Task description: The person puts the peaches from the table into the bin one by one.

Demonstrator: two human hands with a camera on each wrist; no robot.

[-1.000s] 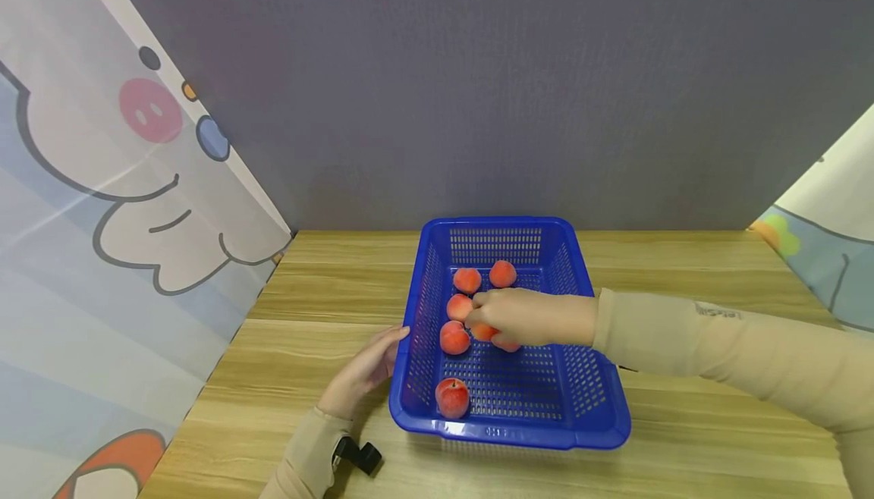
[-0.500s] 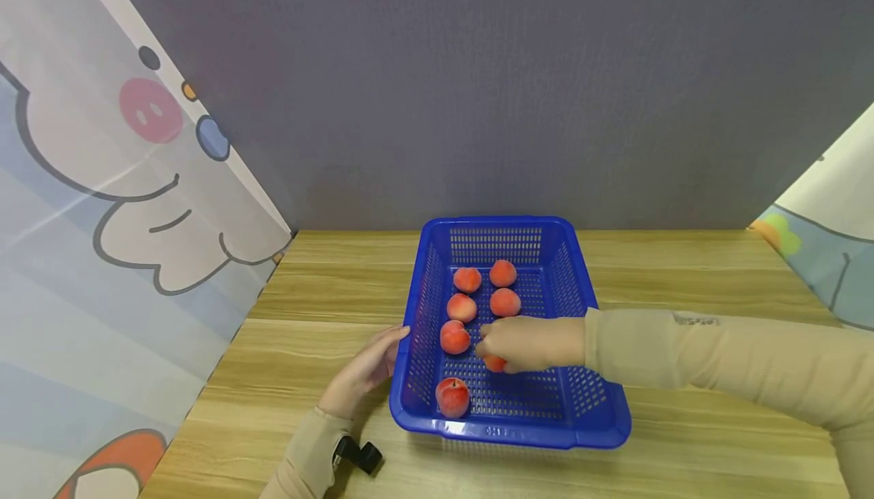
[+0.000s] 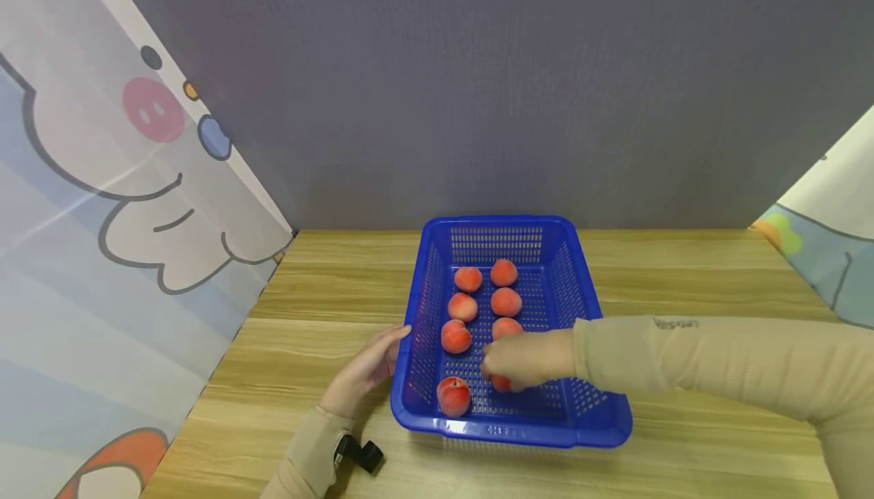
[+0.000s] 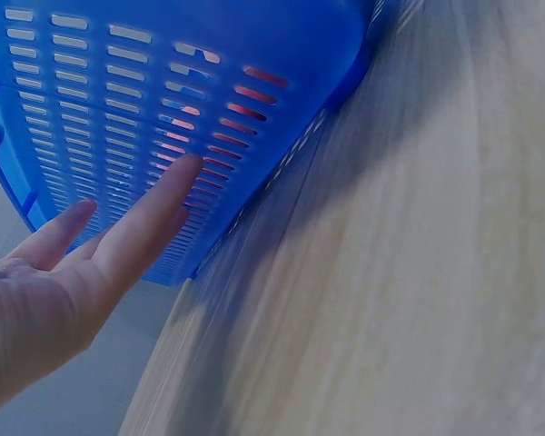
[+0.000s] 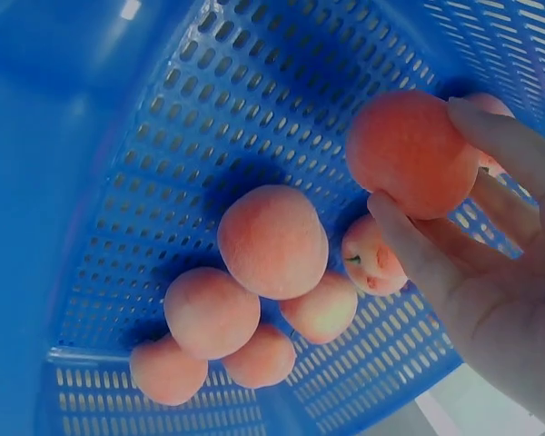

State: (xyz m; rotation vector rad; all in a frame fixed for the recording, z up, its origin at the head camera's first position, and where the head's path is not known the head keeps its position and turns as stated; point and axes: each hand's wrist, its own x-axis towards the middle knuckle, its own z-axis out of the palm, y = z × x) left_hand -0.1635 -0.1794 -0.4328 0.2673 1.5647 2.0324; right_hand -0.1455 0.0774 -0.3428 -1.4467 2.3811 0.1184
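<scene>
Several red-orange peaches (image 3: 456,337) lie in two rough rows on the floor of a blue slotted plastic basket (image 3: 519,434). Inside the near half of the basket, my right hand (image 3: 529,357) pinches a peach (image 5: 409,153) between thumb and fingers. Another peach (image 3: 507,327) sits just beyond that hand, partly covered by it. A redder peach (image 3: 454,397) lies in the near left corner. My left hand (image 3: 372,366) rests at the basket's left side, thumb by the rim. In the left wrist view its fairly straight fingers (image 4: 150,218) lie along the outer slotted wall.
The basket stands on a wood-grain table (image 3: 328,279). A dark grey panel (image 3: 478,89) rises at the back, and cartoon-printed curtains (image 3: 61,256) hang at the sides. A black strap device (image 3: 358,453) sits on the left wrist.
My right hand has moved toward the near side of the basket, uncovering two peaches in the right row. It now grips a peach nearer me. The left hand has stayed in place.
</scene>
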